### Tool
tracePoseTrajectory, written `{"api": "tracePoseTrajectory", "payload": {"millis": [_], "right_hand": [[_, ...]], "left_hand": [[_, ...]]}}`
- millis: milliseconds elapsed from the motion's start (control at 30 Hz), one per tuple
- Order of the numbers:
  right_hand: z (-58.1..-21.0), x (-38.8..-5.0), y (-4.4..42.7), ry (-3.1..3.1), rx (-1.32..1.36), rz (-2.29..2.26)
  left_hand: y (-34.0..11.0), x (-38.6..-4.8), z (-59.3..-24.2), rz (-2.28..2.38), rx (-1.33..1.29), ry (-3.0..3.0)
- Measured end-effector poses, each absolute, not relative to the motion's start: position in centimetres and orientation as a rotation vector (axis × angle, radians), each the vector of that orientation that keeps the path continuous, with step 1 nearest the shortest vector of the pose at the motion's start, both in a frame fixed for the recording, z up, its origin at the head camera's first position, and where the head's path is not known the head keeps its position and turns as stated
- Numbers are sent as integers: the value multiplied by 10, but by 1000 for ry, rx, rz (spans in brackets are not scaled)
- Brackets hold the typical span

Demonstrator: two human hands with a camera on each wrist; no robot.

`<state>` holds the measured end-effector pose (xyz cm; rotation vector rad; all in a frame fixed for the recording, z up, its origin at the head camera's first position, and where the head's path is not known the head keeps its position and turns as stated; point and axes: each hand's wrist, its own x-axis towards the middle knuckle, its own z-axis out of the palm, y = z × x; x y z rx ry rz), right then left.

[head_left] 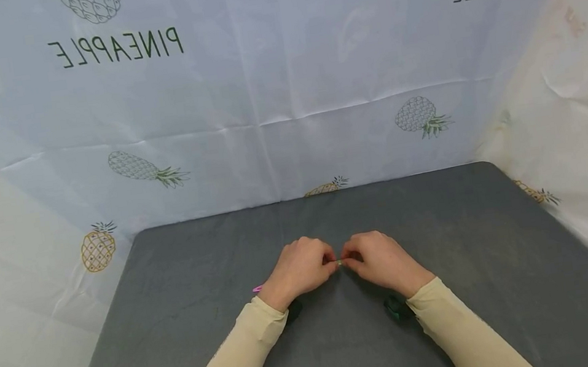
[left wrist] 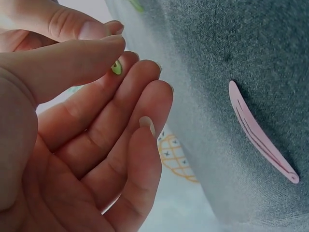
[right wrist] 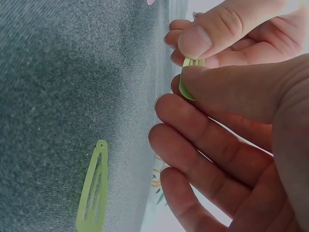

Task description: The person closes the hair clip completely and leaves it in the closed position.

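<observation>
Both hands meet over the middle of the table in the head view, pinching one small light green snap hair clip between them. My left hand grips one end between thumb and index finger. At the wider end, my right hand pinches with thumb and forefinger. Most of this clip is covered by the fingertips. A pink hair clip lies on the table beside the left hand. On the right hand's side, a second green hair clip rests on the cloth.
A dark grey cloth-covered table spreads under the hands. White curtains printed with pineapples stand behind it and at both sides. In the left wrist view, a bit of green shows at the top edge.
</observation>
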<state>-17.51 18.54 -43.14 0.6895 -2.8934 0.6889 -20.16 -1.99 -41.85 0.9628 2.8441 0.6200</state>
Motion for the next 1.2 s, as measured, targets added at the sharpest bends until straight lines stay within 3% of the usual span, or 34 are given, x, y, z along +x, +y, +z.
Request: {"api": "tracePoseTrajectory", "payload": {"millis": [1200], "right_hand": [[-430,-173,182,-2874,746,677]], "left_hand": [[-32,-205,-411,696,1017,2730]]}}
